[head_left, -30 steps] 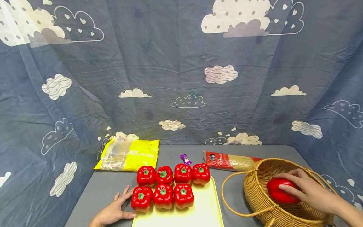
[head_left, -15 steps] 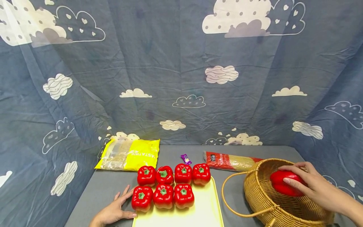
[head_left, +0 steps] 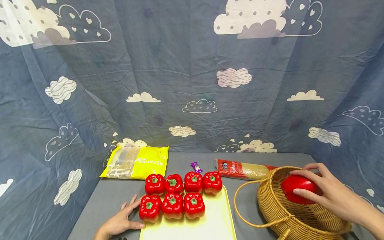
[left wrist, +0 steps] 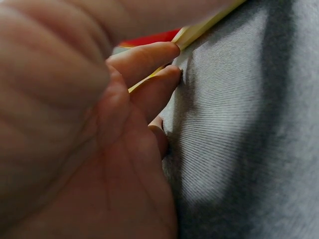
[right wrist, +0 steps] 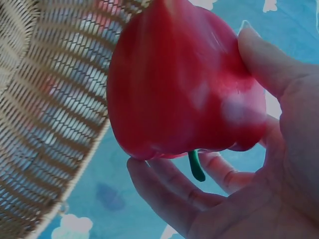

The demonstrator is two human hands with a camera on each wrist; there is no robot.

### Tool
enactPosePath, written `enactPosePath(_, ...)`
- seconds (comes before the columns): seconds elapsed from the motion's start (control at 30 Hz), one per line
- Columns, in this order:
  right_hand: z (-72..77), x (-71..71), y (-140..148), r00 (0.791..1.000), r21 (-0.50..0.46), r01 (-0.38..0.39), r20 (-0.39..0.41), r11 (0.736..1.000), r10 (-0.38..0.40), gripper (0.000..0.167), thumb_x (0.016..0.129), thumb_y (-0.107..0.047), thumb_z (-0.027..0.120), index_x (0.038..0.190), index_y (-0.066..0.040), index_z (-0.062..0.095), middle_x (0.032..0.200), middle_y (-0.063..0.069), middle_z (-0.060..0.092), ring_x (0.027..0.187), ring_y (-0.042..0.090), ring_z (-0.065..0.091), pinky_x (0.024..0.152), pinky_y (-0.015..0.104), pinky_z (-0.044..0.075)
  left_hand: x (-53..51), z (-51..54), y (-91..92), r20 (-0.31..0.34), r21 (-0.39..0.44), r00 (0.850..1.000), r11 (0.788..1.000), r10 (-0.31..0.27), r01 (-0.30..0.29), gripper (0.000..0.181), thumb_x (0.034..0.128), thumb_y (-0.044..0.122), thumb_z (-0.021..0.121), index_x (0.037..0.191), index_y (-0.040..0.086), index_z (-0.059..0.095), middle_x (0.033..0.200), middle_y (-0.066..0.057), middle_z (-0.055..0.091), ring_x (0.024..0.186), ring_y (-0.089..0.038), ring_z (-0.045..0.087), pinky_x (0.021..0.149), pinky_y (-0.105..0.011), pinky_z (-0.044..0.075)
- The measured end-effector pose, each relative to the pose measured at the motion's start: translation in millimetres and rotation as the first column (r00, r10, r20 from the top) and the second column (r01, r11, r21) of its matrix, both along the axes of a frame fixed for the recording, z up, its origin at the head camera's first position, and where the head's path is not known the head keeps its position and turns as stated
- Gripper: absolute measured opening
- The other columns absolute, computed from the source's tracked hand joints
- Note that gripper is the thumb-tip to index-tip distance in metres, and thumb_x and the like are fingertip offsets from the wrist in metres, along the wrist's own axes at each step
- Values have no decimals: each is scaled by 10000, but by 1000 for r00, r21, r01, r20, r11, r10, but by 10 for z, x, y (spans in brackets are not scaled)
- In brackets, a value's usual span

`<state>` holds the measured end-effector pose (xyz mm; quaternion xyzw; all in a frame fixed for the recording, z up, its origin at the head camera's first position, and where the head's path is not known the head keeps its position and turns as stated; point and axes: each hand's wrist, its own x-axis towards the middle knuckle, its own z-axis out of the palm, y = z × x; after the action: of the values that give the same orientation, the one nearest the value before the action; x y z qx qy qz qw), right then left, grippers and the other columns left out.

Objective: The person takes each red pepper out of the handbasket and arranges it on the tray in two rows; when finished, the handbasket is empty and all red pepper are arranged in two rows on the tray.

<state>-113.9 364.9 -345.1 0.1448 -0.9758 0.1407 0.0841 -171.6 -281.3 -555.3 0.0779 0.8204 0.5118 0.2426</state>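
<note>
My right hand (head_left: pixel 333 193) grips a red bell pepper (head_left: pixel 300 189) at the mouth of the wicker basket (head_left: pixel 273 206). In the right wrist view the thumb presses one side of this pepper (right wrist: pixel 184 84), with the other fingers curled round its stem end; the green stem (right wrist: pixel 196 167) hangs downward. My left hand (head_left: pixel 121 220) rests on the table at the left edge of the pale yellow tray (head_left: pixel 216 223), fingers spread and fairly straight. Several red peppers (head_left: pixel 172 206) stand stem-up in two rows on the tray. The left wrist view shows fingertips (left wrist: pixel 172 74) by the tray's rim.
A yellow bag (head_left: pixel 150 163) lies at the back left, and a small purple wrapped sweet (head_left: pixel 196 167) behind the peppers. A red-and-clear packet of noodles (head_left: pixel 243 169) lies at the back right. The basket's handle (head_left: pixel 240 213) leans toward the tray. A cloud-print cloth hangs behind.
My right hand has raised the bell pepper from inside the basket to about the height of its rim. The left hand, tray and the peppers on it have stayed in place.
</note>
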Motion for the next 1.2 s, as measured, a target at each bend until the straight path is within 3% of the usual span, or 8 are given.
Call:
enactPosePath(0.33, 169, -5, -218, 988, 14, -50, -143, 999, 51, 562, 732, -366, 893, 1231, -230, 673, 1201, 80, 472, 970, 317, 568, 577, 240, 521, -14, -18, -5, -7, 14, 1000, 1000, -26, 26, 996, 727, 326, 892, 1550, 94, 382, 1648, -296, 18, 1485, -501, -213, 1111, -716, -167)
enactPosePath(0.7, 218, -31, -489, 949, 20, -161, -272, 987, 161, 617, 655, -374, 935, 1212, -350, 672, 1198, -41, 500, 1036, 137, 461, 662, 289, 542, -5, -17, -12, -19, 40, 999, 998, -40, 41, 989, 744, 307, 884, 1559, 97, 366, 1648, -296, 27, 1490, -481, -220, 1118, -666, -191)
enactPosePath(0.87, 215, -52, -624, 948, -14, -196, -257, 981, 185, 609, 667, -383, 930, 1216, -341, 670, 1202, -63, 510, 1044, 122, 467, 670, 276, 557, 0, -5, -6, -24, 41, 999, 998, -41, 42, 987, 745, 313, 883, 1557, 95, 367, 1648, -294, 39, 1491, -479, -218, 1119, -662, -194)
enactPosePath(1.07, 204, -65, -794, 962, -88, -222, -183, 971, 204, 559, 724, -383, 899, 1224, -278, 670, 1231, -43, 504, 1017, 206, 566, 658, 237, 576, 8, -22, -16, -30, 46, 999, 998, -45, 46, 990, 745, 314, 882, 1555, 75, 364, 1649, -291, 54, 1499, -471, -204, 1120, -650, -203)
enactPosePath(1.2, 196, -52, -934, 960, -136, -245, -171, 960, 221, 560, 735, -389, 891, 1235, -272, 667, 1244, -66, 497, 979, 155, 592, 671, 227, 581, 2, -18, -17, -19, 39, 999, 999, -34, 35, 990, 738, 312, 887, 1555, 97, 372, 1649, -295, 21, 1474, -497, -246, 1115, -682, -176)
